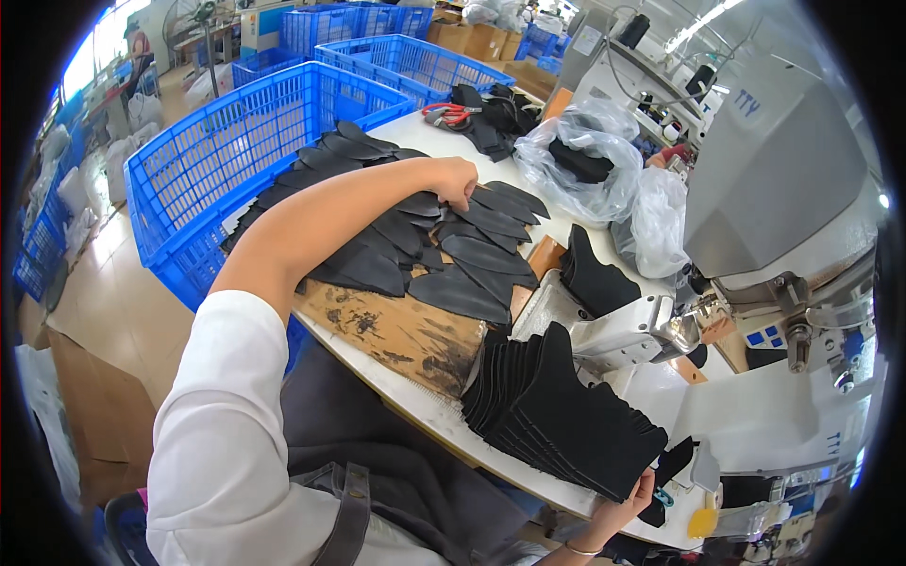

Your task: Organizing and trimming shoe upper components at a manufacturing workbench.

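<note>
My left hand [456, 182] reaches across the table with its fingers curled down among black leaf-shaped pieces [462, 288]. Its fingertips are partly hidden, so what they pinch does not show. These pieces overlap in rows on a worn brown board [387, 330]. At the lower right, my right hand [623, 509] pinches the bottom corner of a black boot-shaped piece [576, 415]. That piece lies on top of a fanned stack of similar ones at the table's near edge.
A grey-and-white sewing machine [774, 189] stands at right, its metal arm [623, 332] beside the stack. More black cut pieces [595, 274] lie behind it. Farther back are a clear plastic bag [585, 151] and red-handled cutters [453, 114]. A blue crate [236, 141] adjoins the table's left side.
</note>
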Available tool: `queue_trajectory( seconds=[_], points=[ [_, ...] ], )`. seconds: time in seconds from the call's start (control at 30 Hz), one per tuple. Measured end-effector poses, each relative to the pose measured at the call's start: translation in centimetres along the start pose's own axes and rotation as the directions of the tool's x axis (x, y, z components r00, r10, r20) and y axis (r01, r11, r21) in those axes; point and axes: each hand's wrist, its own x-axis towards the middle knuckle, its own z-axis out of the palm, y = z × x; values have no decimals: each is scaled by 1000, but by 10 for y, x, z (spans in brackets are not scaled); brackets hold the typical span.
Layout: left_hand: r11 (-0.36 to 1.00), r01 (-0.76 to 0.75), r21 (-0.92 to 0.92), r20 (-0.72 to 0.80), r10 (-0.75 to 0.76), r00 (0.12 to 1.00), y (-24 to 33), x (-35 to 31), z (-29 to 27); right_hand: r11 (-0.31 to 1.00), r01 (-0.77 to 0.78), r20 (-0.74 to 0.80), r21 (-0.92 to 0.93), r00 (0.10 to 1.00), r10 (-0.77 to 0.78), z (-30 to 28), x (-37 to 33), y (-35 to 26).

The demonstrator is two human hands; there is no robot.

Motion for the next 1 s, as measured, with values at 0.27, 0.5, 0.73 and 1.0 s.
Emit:
queue_trajectory(
  seconds=[0.27,0.5,0.73,1.0],
  points=[
    [914,394,-90,117,-384,916,24,-4,-2,1000,19,19,9,1000,-19,-3,0,3],
    [921,354,159,-42,-352,935,37,-8,-3,998,51,19,-37,999,-51,0,1,-1],
    [882,213,420,-162,-159,974,57,-3,-9,998,40,1,-38,999,-40,-1,-1,-1],
    [992,93,90,-192,-74,979,65,31,-21,997,56,26,-48,998,-55,0,0,-2]
  ],
)
